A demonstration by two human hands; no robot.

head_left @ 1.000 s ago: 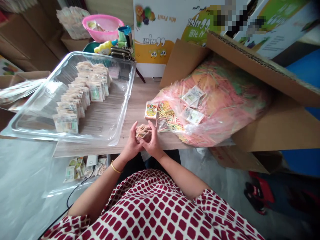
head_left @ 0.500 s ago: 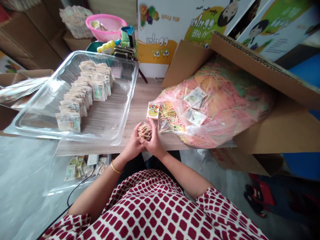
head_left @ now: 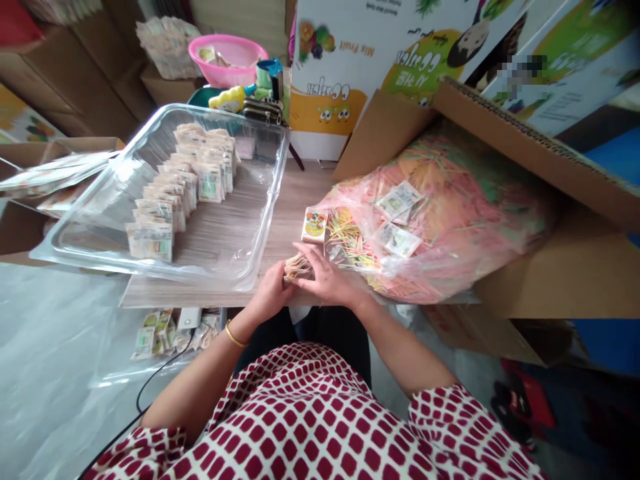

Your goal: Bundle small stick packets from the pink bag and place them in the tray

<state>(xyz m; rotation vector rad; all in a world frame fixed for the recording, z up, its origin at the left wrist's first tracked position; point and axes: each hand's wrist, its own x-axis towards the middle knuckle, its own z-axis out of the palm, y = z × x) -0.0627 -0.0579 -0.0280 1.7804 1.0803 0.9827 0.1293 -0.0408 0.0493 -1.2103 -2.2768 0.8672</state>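
A stack of small packets (head_left: 297, 266) stands at the table's front edge between my two hands. My left hand (head_left: 271, 291) is closed round its left side. My right hand (head_left: 326, 279) curves over the right side, fingers behind and thumb in front, so part of the stack is hidden. Just beyond my fingers lies a pile of printed cards (head_left: 315, 225) with a fruit picture. To the right, a clear plastic bag (head_left: 450, 220) spills thin coloured sticks (head_left: 346, 229) onto the table. Two groups of packets (head_left: 399, 200) rest on the bag.
On the left, a clear plastic tray (head_left: 240, 267) holds rows of filled packets (head_left: 150, 241). An open cardboard box (head_left: 565, 267) surrounds the bag on the right. Behind the tray are a pink basin (head_left: 235, 57), a yellow bottle (head_left: 227, 100) and a dark zipped pouch (head_left: 263, 111).
My right hand has shifted to the right and turned flatter over the stack. My left hand keeps its hold. The whole view has moved slightly, so everything appears further right.
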